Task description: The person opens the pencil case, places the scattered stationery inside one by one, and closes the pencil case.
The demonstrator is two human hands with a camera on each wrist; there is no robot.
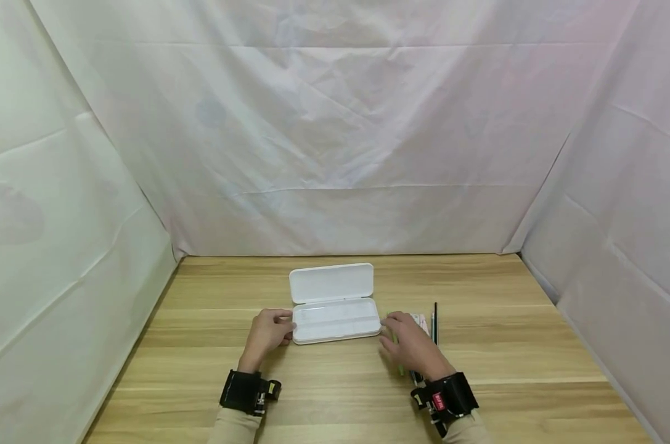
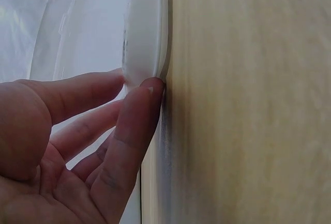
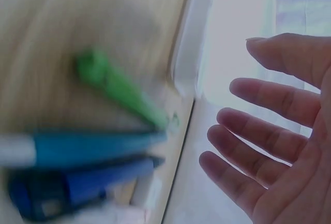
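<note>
Resting at table centre, the open white case (image 1: 335,319) lies with its lid (image 1: 331,282) tipped back toward 12 o'clock. The left hand (image 1: 268,332) touches the case's 9 o'clock end with nearly straight fingers (image 2: 135,125), gripping nothing. The right hand (image 1: 409,340) hovers at the 3 o'clock end, fingers (image 3: 269,105) spread and empty, over a green pen (image 3: 121,89) and blue pens (image 3: 83,149). Thin, stiff and smooth plastic, the case probably weighs little and slides easily; holding it by both short ends looks safest.

Wooden table (image 1: 506,345): open case (image 1: 335,319), seemingly pens (image 1: 433,320).
</note>
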